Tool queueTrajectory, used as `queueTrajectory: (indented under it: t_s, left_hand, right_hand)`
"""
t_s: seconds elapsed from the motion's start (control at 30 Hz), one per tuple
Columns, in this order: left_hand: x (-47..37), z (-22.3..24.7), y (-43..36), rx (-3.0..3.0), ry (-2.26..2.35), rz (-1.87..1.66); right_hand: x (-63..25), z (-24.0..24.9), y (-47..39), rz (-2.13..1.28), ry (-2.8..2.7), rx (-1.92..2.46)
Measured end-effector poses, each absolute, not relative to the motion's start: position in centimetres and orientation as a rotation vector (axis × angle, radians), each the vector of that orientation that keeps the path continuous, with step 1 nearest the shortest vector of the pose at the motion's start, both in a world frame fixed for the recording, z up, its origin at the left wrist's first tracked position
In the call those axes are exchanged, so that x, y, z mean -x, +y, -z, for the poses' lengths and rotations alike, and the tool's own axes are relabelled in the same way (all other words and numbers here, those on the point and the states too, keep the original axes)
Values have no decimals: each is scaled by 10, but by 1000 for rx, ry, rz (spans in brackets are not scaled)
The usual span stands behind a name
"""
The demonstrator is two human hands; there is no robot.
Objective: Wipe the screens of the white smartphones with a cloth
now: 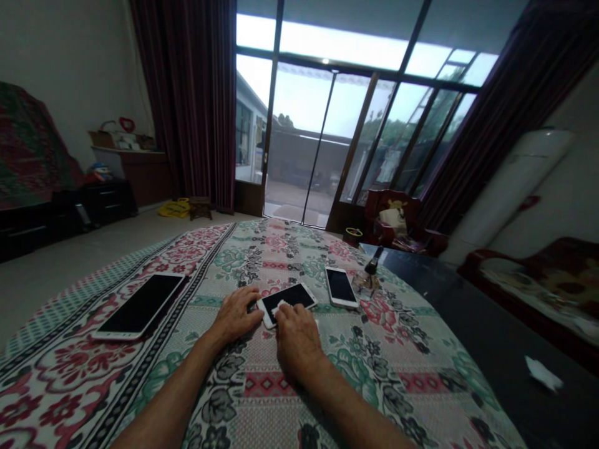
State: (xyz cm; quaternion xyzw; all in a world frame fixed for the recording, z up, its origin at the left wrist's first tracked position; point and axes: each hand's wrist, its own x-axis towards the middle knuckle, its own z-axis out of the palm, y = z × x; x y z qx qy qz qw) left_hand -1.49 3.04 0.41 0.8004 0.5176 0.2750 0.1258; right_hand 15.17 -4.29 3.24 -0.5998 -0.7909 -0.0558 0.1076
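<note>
Centrally, white phone (298, 294) lies on floral cloth (266, 399), mid-frame. L hand (238, 315), half-closed, grips its left end, thumb vs. fingers; R hand (299, 337), fingers curled, presses white wad (281, 305) on screen. 2nd phone (341, 287): rt. of ctr.; larger device (140, 307): left.

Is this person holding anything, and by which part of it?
The right hand holds a white wad by its near side, against the middle phone. The left hand touches that phone's left end; whether it grips it cannot be told.

2 bare hands (236, 317) (298, 340) and forearms (180, 374) (350, 399)
</note>
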Motion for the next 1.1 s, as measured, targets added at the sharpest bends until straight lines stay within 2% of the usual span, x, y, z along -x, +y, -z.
queueTrajectory:
  t_s: [0.3, 0.73, 1.1]
  left_hand:
    - [15, -2, 32, -2322, 1504, -810]
    - [15, 2, 34, -2336, 1520, -800]
    - [14, 1, 32, -2336, 1518, -829]
  right_hand:
    - [-195, -45, -16, 193, -2172, 1973]
    - [-152, -32, -42, 165, -2326, 1744]
    - [-185, -43, -20, 199, -2198, 1959]
